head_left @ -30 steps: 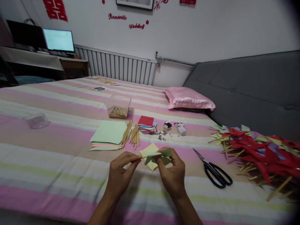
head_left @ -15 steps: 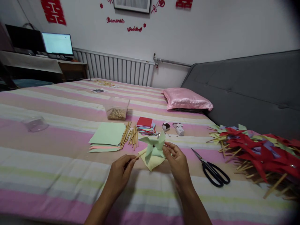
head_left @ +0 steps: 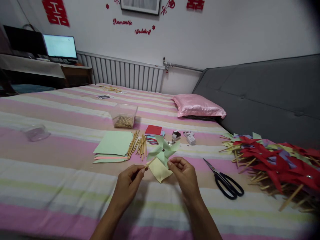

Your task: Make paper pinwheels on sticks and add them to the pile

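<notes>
My left hand (head_left: 131,180) pinches the thin wooden stick of a light green paper pinwheel (head_left: 160,154). The pinwheel's folded blades spread above a pale yellow paper square (head_left: 160,170) lying on the bed. Thumb and fingertips of my right hand (head_left: 185,175) are closed at the pinwheel's lower right blade; the exact contact is partly hidden. A small dark fastener marks the pinwheel's centre. Left of it lie a stack of green and pink paper sheets (head_left: 113,143) and several loose wooden sticks (head_left: 142,147). Behind it sits a pile of smaller coloured squares topped with red (head_left: 153,129).
Black-handled scissors (head_left: 225,183) lie right of my hands. Several finished pinwheels (head_left: 275,163) are heaped farther right. A clear box of sticks (head_left: 125,115), small boxes (head_left: 190,138), a clear plastic lid (head_left: 36,132) and a pink pillow (head_left: 198,105) rest on the striped bed.
The pinwheel's blades have turned and it sits slightly higher, showing more of the yellow square. My right hand has shifted a little left and down. My left hand keeps its pinch on the stick.
</notes>
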### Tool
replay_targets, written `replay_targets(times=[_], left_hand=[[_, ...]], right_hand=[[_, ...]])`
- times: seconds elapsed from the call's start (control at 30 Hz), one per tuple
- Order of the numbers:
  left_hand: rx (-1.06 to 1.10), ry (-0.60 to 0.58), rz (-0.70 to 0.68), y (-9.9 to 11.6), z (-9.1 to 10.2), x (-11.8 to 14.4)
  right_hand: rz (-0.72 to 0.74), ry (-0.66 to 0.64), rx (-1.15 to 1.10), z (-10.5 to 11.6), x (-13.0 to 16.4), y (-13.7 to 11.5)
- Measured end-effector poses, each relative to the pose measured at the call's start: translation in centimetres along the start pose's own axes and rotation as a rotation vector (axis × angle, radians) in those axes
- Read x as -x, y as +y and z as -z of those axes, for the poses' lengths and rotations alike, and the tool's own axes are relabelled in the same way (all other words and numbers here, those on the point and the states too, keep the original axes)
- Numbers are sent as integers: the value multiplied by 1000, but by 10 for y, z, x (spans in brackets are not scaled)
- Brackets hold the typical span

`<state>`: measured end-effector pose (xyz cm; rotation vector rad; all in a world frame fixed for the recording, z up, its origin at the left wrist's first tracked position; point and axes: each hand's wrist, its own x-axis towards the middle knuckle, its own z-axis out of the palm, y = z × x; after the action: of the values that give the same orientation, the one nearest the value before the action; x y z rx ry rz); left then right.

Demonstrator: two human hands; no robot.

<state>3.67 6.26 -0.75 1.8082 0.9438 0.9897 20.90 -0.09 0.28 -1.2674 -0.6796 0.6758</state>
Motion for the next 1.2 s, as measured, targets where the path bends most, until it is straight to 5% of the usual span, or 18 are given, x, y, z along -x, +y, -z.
replay_targets(times=[0.2, 0.67, 1.2], left_hand=[[29, 1, 11, 1, -3, 0], [-35, -66, -9, 5, 0, 2], [-151, -127, -92, 6, -1, 2]], right_hand=[[-32, -84, 2, -4, 4, -1], [28, 204, -106, 7, -4, -7], [196, 11, 215, 11, -5, -3]])
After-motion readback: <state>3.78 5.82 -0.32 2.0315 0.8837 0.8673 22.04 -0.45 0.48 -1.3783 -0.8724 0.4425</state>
